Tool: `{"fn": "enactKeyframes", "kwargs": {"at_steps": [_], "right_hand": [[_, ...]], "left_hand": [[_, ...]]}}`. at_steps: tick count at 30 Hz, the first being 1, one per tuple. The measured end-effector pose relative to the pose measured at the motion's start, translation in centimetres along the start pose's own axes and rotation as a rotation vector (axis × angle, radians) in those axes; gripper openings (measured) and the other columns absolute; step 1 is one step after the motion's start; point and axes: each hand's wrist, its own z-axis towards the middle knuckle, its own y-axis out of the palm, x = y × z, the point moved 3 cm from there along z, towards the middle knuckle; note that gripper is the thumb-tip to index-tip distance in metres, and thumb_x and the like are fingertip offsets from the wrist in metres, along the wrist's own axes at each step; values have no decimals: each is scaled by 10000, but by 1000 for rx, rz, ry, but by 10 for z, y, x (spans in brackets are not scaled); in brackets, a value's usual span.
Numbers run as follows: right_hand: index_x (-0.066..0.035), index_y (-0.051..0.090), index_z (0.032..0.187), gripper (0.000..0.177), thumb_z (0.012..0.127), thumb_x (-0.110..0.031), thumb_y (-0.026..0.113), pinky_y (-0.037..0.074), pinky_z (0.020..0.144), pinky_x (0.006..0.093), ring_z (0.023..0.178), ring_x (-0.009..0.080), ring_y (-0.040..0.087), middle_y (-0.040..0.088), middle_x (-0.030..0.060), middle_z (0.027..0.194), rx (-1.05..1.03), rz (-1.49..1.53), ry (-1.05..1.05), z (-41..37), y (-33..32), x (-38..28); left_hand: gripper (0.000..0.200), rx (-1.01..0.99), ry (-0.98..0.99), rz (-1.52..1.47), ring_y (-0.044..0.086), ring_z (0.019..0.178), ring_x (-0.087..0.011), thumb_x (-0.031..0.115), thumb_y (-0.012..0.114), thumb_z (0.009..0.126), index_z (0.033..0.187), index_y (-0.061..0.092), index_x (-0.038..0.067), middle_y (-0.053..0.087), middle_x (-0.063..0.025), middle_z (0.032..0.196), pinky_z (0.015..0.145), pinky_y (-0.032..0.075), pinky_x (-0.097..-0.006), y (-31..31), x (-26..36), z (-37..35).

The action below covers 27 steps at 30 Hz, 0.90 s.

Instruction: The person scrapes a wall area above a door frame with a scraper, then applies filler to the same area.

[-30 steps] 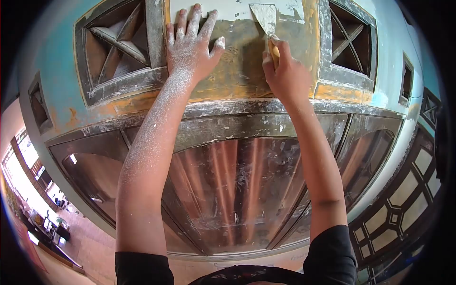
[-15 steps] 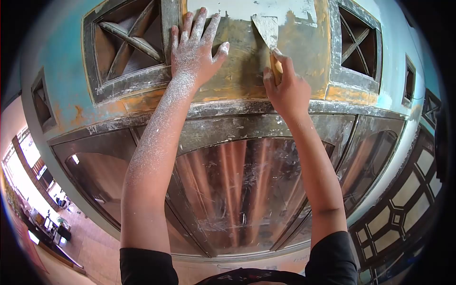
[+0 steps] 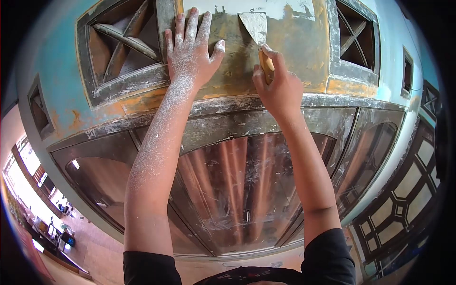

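Note:
My right hand [image 3: 281, 88] is wrapped round the wooden handle of a putty knife [image 3: 256, 28], one finger stretched up along it. The knife's wide blade, smeared whitish, lies against or close to the stained wall panel [image 3: 304, 61], just under a patch of white paint [image 3: 266, 5]. Left of it, my left hand [image 3: 189, 57] rests with spread fingers on the panel and holds nothing. White flakes and dust coat that hand and its forearm.
Recessed vents with crossed bars [image 3: 126, 42] flank the panel, and another vent [image 3: 355, 38] is on the right. Below runs a ledge with worn paint [image 3: 223, 104], above a glazed wooden window frame [image 3: 242, 190]. A dark panelled door [image 3: 399, 204] stands at right.
My right hand and the putty knife have shifted left and slightly down to the bare part of the panel. My left hand stays spread in nearly the same place.

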Motion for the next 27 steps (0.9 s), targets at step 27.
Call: {"fn": "enactKeyframes", "kwargs": {"at_steps": [27], "right_hand": [[-195, 540, 1303, 356, 973, -299, 623, 492, 585, 510, 661, 414, 673, 671, 154, 678, 40, -18, 119, -3, -25, 39]], "left_hand": [[727, -3, 3, 32, 145, 1579, -304, 482, 508, 997, 1630, 273, 212, 198, -59, 1708, 1263, 119, -574, 1, 0, 0]]}}
